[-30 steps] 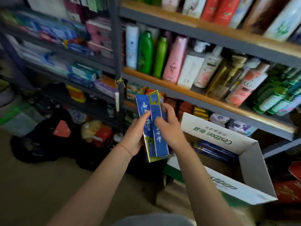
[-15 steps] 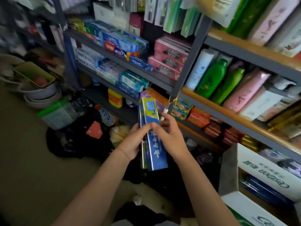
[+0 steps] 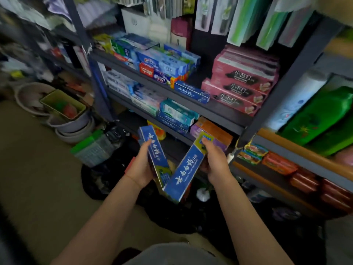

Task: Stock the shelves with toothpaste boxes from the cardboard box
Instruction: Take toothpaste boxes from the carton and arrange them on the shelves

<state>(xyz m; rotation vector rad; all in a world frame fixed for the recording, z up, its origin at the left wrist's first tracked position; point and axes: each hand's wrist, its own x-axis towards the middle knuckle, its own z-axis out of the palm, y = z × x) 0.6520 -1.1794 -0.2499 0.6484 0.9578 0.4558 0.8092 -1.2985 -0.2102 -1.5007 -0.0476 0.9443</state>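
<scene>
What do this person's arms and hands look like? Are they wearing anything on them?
Both forearms are bare, with no sleeves or gloves in view. The left hand has a thin band around its wrist. The right hand shows no rings or watch.

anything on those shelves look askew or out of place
One blue toothpaste box lies alone at the shelf's front edge, angled beside the pink boxes rather than stacked with the others. Otherwise nothing stands out.
</scene>
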